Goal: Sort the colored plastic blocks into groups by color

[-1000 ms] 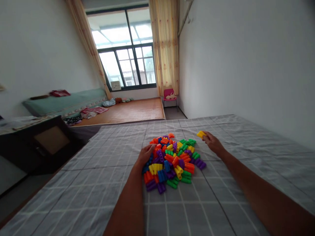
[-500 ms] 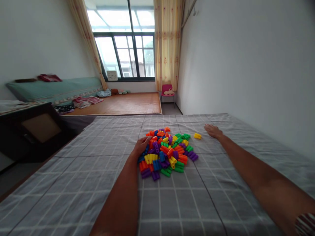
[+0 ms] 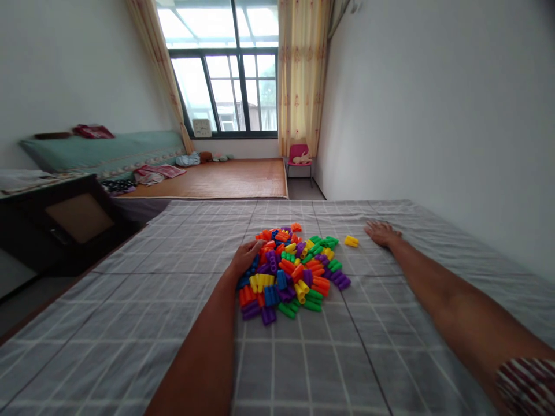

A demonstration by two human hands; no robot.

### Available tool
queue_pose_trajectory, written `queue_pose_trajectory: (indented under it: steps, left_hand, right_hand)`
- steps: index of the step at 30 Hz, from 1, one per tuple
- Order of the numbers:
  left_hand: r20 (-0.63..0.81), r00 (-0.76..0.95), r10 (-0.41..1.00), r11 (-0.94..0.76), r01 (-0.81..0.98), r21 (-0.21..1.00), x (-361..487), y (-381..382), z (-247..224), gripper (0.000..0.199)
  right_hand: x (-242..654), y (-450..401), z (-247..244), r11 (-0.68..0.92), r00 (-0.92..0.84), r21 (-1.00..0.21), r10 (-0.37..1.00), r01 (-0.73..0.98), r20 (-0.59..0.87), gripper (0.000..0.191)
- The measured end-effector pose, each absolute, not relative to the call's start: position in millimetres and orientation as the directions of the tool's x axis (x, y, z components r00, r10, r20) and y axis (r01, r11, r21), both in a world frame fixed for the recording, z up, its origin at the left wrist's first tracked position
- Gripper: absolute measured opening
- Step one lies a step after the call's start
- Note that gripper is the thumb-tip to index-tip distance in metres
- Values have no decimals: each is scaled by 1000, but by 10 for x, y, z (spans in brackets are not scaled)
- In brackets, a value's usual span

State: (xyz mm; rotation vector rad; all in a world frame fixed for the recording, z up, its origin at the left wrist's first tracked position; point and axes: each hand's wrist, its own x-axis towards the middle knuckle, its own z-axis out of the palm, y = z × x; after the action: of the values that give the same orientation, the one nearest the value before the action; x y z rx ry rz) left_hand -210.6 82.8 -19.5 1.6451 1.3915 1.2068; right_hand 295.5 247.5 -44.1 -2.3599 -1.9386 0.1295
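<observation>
A heap of plastic toy building blocks [image 3: 284,276] in orange, purple, yellow, green and blue lies on the grey checked cloth [image 3: 299,370]. My left hand [image 3: 247,256] rests against the heap's left side, its fingers stretched along the edge and partly over the blocks; no block shows in its grasp. To the right, my right hand [image 3: 383,233] lies palm down on the cloth with its fingers spread. Between that hand and the heap sits a single yellow block [image 3: 351,241], apart from both.
Beyond the cloth's far edge is a bed with a brown mat [image 3: 234,178]. A dark cabinet [image 3: 52,214] stands at the left. A pink chair [image 3: 299,155] holding a stuffed toy is near the curtain [image 3: 301,81]. A white wall [image 3: 433,104] runs along the right.
The view has shifted slightly. Both hands stay at nearly the same places beside the heap and on the cloth. The blocks show no clear rearrangement.
</observation>
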Motion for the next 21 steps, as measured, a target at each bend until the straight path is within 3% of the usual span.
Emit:
queue_pose_trajectory:
  steps: [5, 10, 13, 15, 17, 21]
  left_hand:
    - [223, -20, 975, -202, 350, 915, -2088, 815, -160, 57]
    - [226, -3, 974, -206, 402, 892, -2067, 782, -107, 57]
    - [205, -13, 979, -185, 381, 906, -2048, 756, -64, 60]
    - [190, -16, 982, -171, 361, 917, -2040, 744, -43, 63]
    - [182, -14, 983, -165, 358, 919, -2041, 744, -43, 64]
    - [182, -13, 983, -163, 391, 906, -2088, 785, -111, 60]
  right_hand:
    - [2567, 2314, -90, -4, 13, -129, 997, 992, 71, 51]
    - [2088, 1942, -119, 100, -91, -91, 991, 991, 100, 56]
    - [2058, 1872, -226, 182, -168, -95, 976, 979, 138, 39]
    - [2122, 1901, -272, 252, -231, -131, 960, 959, 157, 34]
    - [2206, 1935, -315, 283, -250, -181, 951, 942, 184, 41]
    - [2362, 1921, -438, 208, -124, -345, 960, 915, 250, 53]
